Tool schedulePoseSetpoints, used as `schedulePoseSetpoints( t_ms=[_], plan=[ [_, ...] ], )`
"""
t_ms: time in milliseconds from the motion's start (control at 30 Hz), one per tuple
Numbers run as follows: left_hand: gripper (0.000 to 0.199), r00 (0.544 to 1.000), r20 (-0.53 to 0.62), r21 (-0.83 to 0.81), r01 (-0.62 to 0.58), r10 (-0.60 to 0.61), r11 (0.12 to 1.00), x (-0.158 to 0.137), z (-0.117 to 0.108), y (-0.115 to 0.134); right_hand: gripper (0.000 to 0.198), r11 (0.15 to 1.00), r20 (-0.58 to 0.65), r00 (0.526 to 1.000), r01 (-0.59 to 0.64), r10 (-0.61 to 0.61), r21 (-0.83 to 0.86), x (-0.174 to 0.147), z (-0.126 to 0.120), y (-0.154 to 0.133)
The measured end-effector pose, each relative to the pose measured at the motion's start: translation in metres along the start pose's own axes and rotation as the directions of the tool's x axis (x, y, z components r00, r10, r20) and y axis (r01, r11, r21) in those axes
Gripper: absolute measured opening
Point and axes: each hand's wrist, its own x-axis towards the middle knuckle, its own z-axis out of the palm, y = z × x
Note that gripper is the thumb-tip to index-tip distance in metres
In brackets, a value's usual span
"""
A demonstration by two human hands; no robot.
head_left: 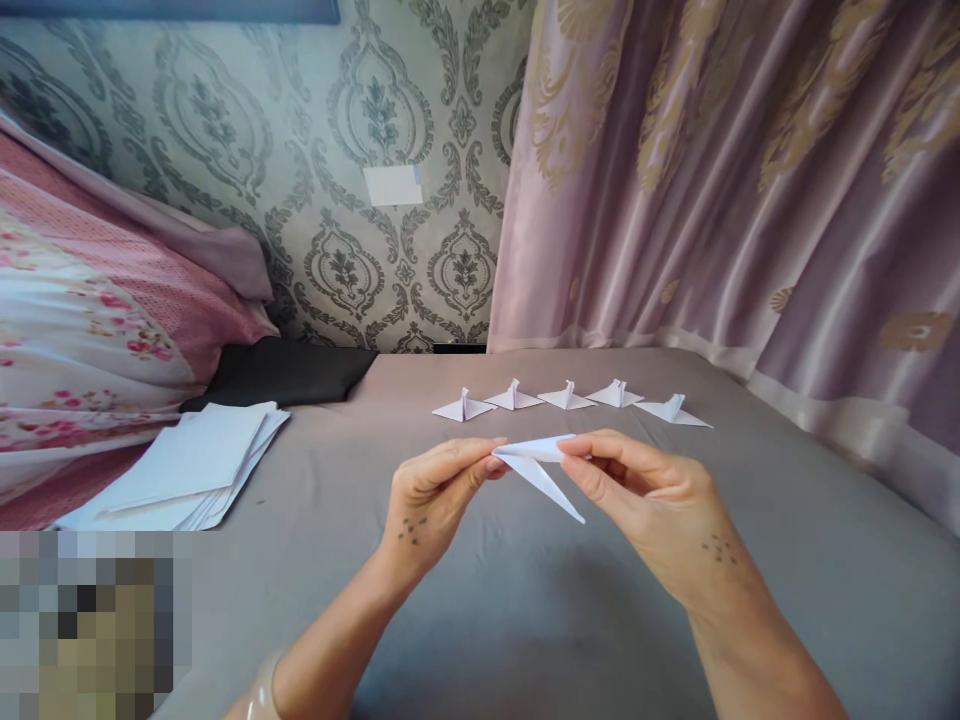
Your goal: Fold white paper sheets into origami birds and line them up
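Note:
A folded white paper piece (541,478) is held up between my two hands above the grey sheet. My left hand (435,490) pinches its left end between thumb and fingers. At the other end, my right hand (645,485) grips the upper part in a pinch. One narrow pointed flap hangs loose, slanting down to the right between the hands. Beyond them, several folded paper birds (514,396) stand in a row on the sheet. The fingertips partly cover both ends of the paper.
A stack of white paper sheets (187,465) lies at the left, in front of a black flat item (281,372). Floral bedding (97,330) is piled on the left. Purple curtains (712,180) hang along the right, and patterned wallpaper (375,100) stands behind.

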Motion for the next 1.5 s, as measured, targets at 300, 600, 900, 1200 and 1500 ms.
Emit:
schedulePoseSetpoints(
  t_ms=[300, 600, 900, 1200, 1500],
  plan=[
    [0.023, 0.999, 0.041, 0.030, -0.018, 0.017, 0.999, 0.002, 0.000, -0.001, 0.015, 0.991, -0.047, 0.994, 0.094, -0.099, -0.096, 0.000, 0.004, -0.002],
    [0.018, 0.996, 0.091, 0.037, -0.008, 0.005, 0.999, 0.004, -0.002, -0.003, 0.011, 0.907, -0.125, 0.926, 0.311, -0.356, -0.284, 0.002, 0.008, -0.001],
    [0.013, 0.969, 0.012, -0.070, 0.247, -0.246, 0.967, 0.004, 0.004, 0.000, 0.023, 0.855, 0.067, 0.912, 0.402, -0.404, -0.326, -0.002, 0.008, -0.001],
    [0.013, 0.911, -0.017, -0.129, 0.406, -0.411, 0.905, 0.002, 0.004, 0.008, 0.019, 0.645, 0.068, 0.850, 0.445, -0.522, -0.621, -0.006, 0.023, 0.001],
    [0.021, 0.786, 0.042, -0.086, 0.618, -0.617, 0.782, 0.010, 0.002, 0.021, 0.020, 0.376, 0.269, 0.764, 0.551, -0.586, -0.745, -0.006, 0.027, 0.003]
  ],
)
